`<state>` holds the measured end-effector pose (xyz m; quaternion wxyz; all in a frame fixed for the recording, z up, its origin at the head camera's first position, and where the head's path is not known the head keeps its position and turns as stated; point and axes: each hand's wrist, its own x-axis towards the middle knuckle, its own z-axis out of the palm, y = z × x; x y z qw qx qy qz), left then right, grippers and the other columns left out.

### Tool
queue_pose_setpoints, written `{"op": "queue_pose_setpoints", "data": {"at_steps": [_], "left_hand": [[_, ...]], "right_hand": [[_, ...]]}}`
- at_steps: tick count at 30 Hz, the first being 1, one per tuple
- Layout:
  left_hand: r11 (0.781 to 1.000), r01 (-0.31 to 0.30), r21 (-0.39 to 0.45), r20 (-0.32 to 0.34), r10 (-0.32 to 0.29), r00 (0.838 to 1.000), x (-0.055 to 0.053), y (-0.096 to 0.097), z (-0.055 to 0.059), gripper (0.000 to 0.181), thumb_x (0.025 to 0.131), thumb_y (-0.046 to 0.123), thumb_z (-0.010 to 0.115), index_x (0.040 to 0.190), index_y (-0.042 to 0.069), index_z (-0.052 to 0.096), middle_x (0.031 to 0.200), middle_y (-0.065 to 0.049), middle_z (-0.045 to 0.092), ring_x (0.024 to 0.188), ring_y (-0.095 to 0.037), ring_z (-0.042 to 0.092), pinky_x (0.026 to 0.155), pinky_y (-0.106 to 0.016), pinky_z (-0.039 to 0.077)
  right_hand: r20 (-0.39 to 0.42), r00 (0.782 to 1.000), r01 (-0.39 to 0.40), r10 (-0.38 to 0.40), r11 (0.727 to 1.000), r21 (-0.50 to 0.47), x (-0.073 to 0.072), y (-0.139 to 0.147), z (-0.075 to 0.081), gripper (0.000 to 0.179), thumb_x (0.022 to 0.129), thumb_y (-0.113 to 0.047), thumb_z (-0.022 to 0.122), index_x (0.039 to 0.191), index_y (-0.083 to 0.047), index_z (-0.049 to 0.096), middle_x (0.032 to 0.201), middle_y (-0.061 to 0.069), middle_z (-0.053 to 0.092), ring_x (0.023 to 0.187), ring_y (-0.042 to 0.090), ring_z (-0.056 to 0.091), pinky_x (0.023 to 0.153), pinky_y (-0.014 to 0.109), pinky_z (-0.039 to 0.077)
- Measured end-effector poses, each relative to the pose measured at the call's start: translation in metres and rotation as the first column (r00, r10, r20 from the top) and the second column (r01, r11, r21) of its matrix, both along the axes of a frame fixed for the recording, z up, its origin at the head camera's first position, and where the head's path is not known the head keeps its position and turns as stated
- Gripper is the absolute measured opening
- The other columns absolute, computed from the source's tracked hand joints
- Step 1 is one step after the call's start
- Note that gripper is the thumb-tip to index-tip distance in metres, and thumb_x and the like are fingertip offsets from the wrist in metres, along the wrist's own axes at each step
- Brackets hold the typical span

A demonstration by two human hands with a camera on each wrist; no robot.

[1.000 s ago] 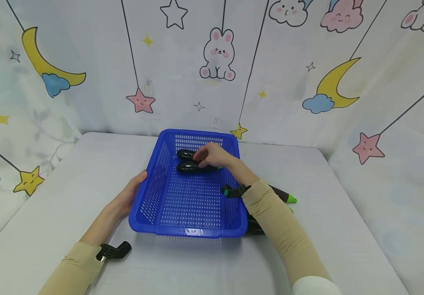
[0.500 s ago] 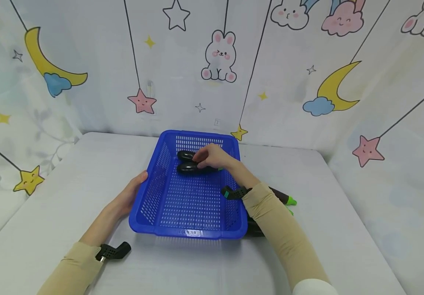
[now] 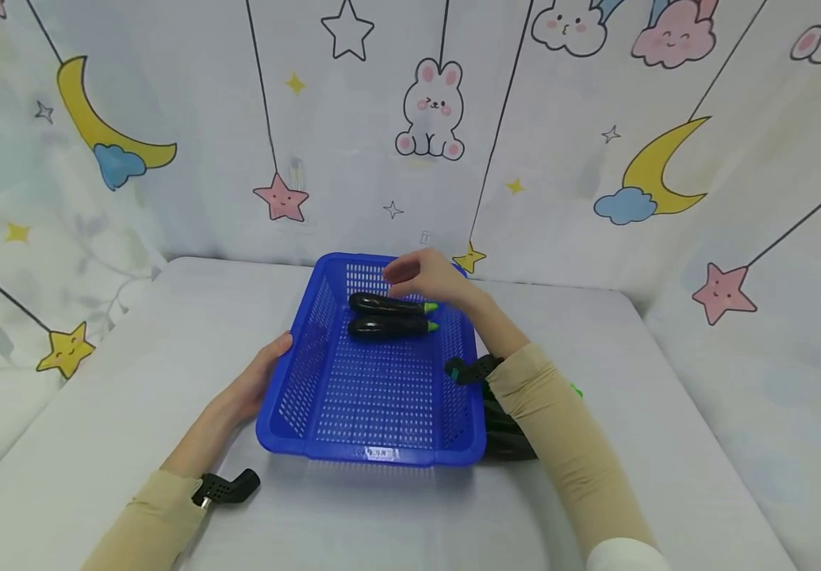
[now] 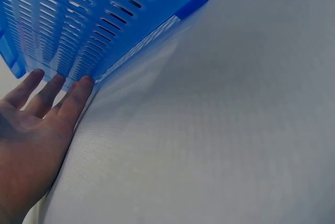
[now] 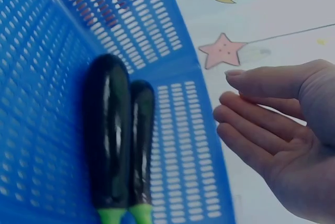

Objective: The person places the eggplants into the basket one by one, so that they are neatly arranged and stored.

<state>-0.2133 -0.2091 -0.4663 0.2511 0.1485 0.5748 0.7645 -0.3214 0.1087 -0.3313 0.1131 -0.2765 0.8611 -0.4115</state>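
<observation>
Two glossy black eggplants with green stem ends lie side by side in the blue plastic basket [image 3: 381,454]: the far eggplant [image 3: 385,304] and the near eggplant [image 3: 385,327]. My right hand [image 3: 427,277] hovers above the basket's far end, fingers loosely bent and holding nothing; the right wrist view shows it apart from both eggplants. My left hand [image 3: 256,381] rests against the basket's left side. Its straight fingers [image 4: 76,101] touch the outer wall in the left wrist view, where the thumb is hidden.
More dark eggplants [image 3: 506,436] lie on the white table [image 3: 353,523] right of the basket, partly hidden by my right forearm. A printed curtain [image 3: 353,127] hangs behind the table.
My right hand has let go of the eggplants and lifted up and away from them. Both eggplants now show in full. The left hand stays at the basket.
</observation>
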Motion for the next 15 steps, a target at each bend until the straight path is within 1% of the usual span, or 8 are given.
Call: {"op": "queue_pose_setpoints", "data": {"at_steps": [2,7,9,15], "left_hand": [[1.000,-0.005,-0.007,-0.009,0.005,1.000,-0.001,0.000,-0.001,0.070,0.102,0.054,0.031,0.157,0.015,0.012,0.130,-0.015,0.055,0.106,-0.025,0.064,0.084,-0.041,0.057],[1.000,-0.009,-0.013,-0.003,0.009,1.000,-0.002,0.000,-0.003,0.069,0.102,0.054,0.031,0.157,0.016,0.011,0.128,-0.015,0.055,0.105,-0.024,0.065,0.084,-0.041,0.057],[1.000,-0.009,-0.007,0.003,0.009,1.000,-0.002,0.000,-0.003,0.068,0.102,0.054,0.031,0.156,0.017,0.012,0.127,-0.014,0.056,0.104,-0.024,0.065,0.084,-0.041,0.057],[1.000,-0.017,-0.007,0.001,0.017,1.000,-0.001,0.001,-0.001,0.067,0.102,0.053,0.032,0.156,0.017,0.013,0.127,-0.014,0.056,0.104,-0.024,0.065,0.084,-0.041,0.057]], "right_hand": [[-0.023,1.000,0.008,-0.007,1.000,0.014,0.002,0.005,0.006,0.037,0.090,-0.013,0.074,0.125,-0.003,0.067,0.122,0.012,0.070,0.113,0.021,0.066,0.100,0.038,0.051],[-0.066,0.998,0.017,-0.015,1.000,0.021,0.005,0.023,0.012,0.035,0.092,-0.015,0.073,0.124,-0.004,0.067,0.124,0.015,0.068,0.115,0.023,0.065,0.102,0.041,0.050],[-0.067,0.998,0.020,-0.019,1.000,0.008,0.006,0.031,0.013,0.034,0.092,-0.014,0.073,0.124,-0.003,0.067,0.125,0.018,0.067,0.116,0.025,0.065,0.103,0.043,0.050],[-0.087,0.995,0.040,-0.039,0.999,0.003,0.013,0.052,0.012,0.034,0.093,-0.018,0.072,0.125,-0.006,0.067,0.126,0.017,0.067,0.117,0.028,0.064,0.103,0.046,0.050]]}}
